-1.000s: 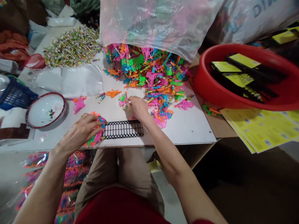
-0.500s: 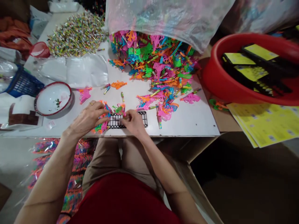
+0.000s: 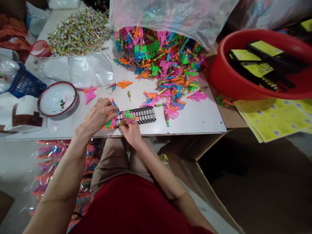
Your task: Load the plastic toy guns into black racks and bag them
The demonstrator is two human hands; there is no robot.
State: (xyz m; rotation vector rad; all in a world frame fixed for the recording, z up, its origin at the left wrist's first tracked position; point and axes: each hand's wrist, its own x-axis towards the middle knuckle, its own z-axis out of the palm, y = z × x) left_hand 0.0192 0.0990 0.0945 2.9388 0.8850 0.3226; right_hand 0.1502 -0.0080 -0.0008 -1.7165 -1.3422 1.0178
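A black wire rack (image 3: 146, 115) lies near the table's front edge, its left end filled with upright, colourful plastic toy guns (image 3: 110, 123). My left hand (image 3: 98, 115) curls its fingers over those toys and grips them at the side; the fingertips are partly hidden among them. Just right of it, my right hand (image 3: 131, 132) is closed, pinching a pink and green toy gun (image 3: 128, 116) low over the rack. A small candy tube (image 3: 129, 96) lies behind the rack, and an orange toy gun (image 3: 124, 84) is farther back.
Mixed toy guns (image 3: 168, 70) spill from a large clear bag (image 3: 170, 16). A heap of candy tubes (image 3: 79, 34) is at the back left, with an enamel bowl (image 3: 57, 99) nearer. To the right stand a red tub (image 3: 219, 68) and yellow cards (image 3: 275, 118).
My right hand has moved left and nearer the table edge with the toy gun, baring more of the rack's right part. My left hand stays over the packed toys. The view has shifted slightly.
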